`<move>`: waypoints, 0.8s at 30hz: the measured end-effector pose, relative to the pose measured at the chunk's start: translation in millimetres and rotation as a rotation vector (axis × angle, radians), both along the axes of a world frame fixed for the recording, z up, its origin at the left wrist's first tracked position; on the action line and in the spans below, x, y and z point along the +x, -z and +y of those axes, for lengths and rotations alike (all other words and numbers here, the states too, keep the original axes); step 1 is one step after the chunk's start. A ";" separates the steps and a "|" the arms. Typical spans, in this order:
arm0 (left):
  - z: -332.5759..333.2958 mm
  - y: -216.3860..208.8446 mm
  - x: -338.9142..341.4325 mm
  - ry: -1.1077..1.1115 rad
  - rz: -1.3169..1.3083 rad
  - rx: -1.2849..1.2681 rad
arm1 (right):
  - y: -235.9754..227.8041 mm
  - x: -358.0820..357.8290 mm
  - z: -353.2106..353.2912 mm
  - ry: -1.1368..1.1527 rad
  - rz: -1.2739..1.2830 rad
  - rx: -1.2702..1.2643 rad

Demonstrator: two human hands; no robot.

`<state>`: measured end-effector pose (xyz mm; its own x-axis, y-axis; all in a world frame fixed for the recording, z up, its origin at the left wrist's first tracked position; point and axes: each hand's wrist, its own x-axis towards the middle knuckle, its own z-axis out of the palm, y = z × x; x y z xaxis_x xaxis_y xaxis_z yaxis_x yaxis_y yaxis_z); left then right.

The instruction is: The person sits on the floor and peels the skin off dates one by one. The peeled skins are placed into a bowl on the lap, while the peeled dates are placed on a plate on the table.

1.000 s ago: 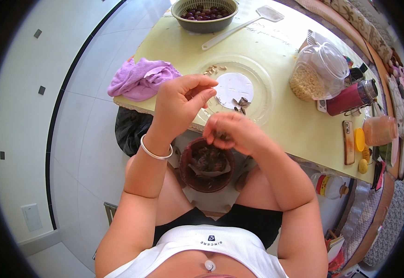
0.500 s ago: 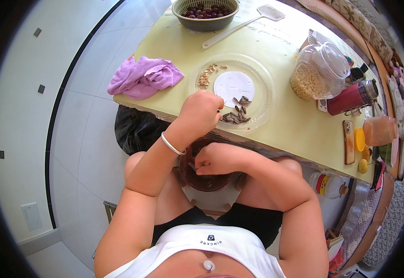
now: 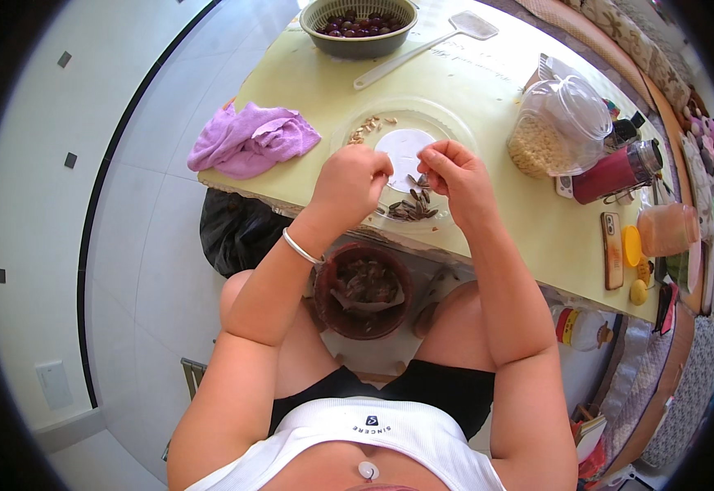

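A round clear plastic tray (image 3: 460, 131) lies near the table's front edge, a white disc (image 3: 398, 147) at its centre. Unshelled sunflower seeds (image 3: 410, 209) form a pile on its near side; small pale kernels (image 3: 367, 129) are gathered at its far left. Over the tray's left part, my left hand (image 3: 349, 182) is closed with fingertips curled in; anything in them is hidden. My right hand (image 3: 460, 176) pinches thumb and forefinger together beside the seeds, and what it holds is too small to make out. Below, between my knees, stands a brown bin (image 3: 329, 307) with shells and paper inside.
A lilac cloth (image 3: 252, 139) lies on the left corner. Behind are a colander (image 3: 316, 34) of dark red fruit and a white spatula (image 3: 406, 60). To the right stand a clear tub (image 3: 540, 143), a dark red flask (image 3: 611, 173), a phone (image 3: 612, 250) and a pinkish jar (image 3: 670, 229).
My right hand has risen from over the bin to the tray's right side, uncovering the bin's contents. My left hand has stayed over the tray, shifting only slightly.
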<state>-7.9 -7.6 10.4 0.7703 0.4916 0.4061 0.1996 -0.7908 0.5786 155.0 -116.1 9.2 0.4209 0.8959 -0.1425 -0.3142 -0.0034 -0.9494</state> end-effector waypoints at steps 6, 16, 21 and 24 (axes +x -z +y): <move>-9.3 -14.8 5.7 -0.042 -0.246 -0.260 | 3.1 -15.0 5.8 -0.048 -0.096 -0.046; -14.3 -2.1 9.0 -0.057 -0.215 0.092 | 6.0 -24.5 7.1 0.057 -0.096 -0.044; -18.0 2.6 9.3 -0.097 -0.198 0.170 | 10.5 -35.9 11.0 0.154 -0.234 -0.027; -21.2 4.9 7.2 -0.085 -0.151 0.176 | 14.0 -37.8 11.7 0.165 -0.413 -0.015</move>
<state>-0.7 -28.8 5.5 0.6532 0.4640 0.5984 0.1918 -0.8659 0.4621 117.3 -104.4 -4.9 0.5823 0.8111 0.0550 0.0942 -0.0001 -0.9956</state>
